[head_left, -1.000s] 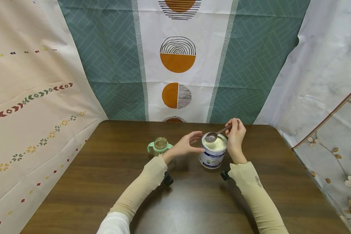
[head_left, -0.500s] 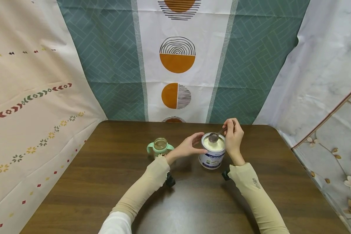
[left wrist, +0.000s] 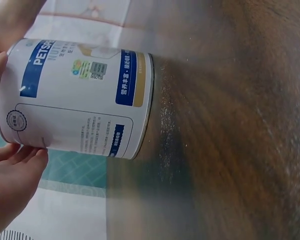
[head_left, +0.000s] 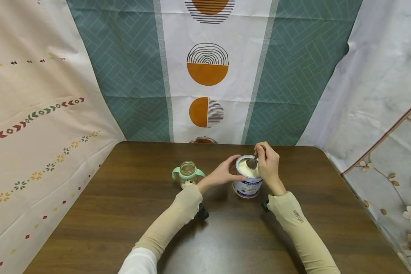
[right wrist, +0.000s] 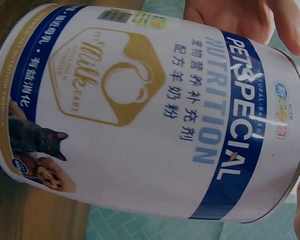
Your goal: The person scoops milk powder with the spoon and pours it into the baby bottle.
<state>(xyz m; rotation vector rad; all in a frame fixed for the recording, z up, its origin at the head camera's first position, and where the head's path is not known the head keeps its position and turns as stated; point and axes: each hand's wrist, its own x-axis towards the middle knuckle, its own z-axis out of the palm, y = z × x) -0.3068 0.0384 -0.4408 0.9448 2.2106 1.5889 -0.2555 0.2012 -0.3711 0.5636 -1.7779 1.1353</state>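
Observation:
A white and blue milk powder tin [head_left: 247, 187] stands without a lid, pale powder [head_left: 244, 169] filling it close to the rim. With thumb in front and fingers behind, my left hand [head_left: 224, 172] holds the tin's left side near the top; its fingers [left wrist: 22, 157] show against the wall in the left wrist view. My right hand [head_left: 269, 164] pinches the handle of a dark metal spoon [head_left: 251, 164] over the tin's right rim. The spoon's bowl points down at the powder. In the right wrist view the tin [right wrist: 135, 160] hides most of the right hand.
A small glass bottle [head_left: 188, 171] with a green two-handled collar stands open-topped behind my left wrist, with some pale content low inside. The brown wooden table [head_left: 99, 213] ends at a patterned curtain [head_left: 212, 76]. Fabric hangs on both sides.
My right hand has moved left and down, turning the spoon from above the rim into the tin's mouth. My left hand has shifted right and closed onto the tin. The bottle stays put.

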